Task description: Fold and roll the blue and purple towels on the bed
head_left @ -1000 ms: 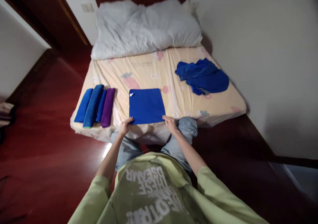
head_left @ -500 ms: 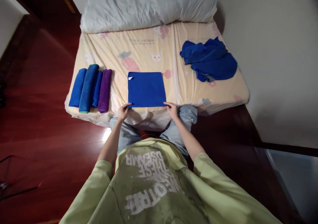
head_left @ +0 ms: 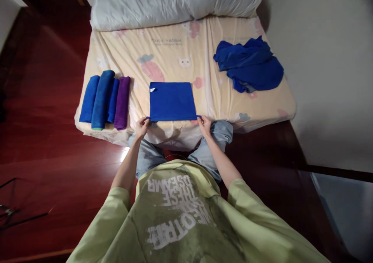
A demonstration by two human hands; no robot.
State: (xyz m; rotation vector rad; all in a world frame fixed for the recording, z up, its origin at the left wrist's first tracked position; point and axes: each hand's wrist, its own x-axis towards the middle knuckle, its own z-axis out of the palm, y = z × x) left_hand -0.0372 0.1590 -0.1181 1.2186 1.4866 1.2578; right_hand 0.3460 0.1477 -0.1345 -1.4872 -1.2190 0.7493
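Observation:
A flat blue cloth (head_left: 171,100) with a small white tag at its far left corner lies on the near edge of the mattress (head_left: 175,56). My left hand (head_left: 142,127) pinches its near left corner and my right hand (head_left: 204,125) pinches its near right corner, lifting the near edge slightly off the sheet. Both hands are closed on the cloth. My knees in light jeans press against the mattress below the cloth.
Several rolled cloths (head_left: 104,99), blue and one purple, lie side by side at the mattress's left edge. A crumpled pile of blue cloths (head_left: 250,64) sits at the right. A white duvet (head_left: 175,0) lies across the far end. Dark red wooden floor (head_left: 43,138) surrounds the mattress; a wall stands at right.
My hands went from resting at the cloth's near corners to pinching them and raising the near edge. The camera tilted down, so the mattress sits higher in view.

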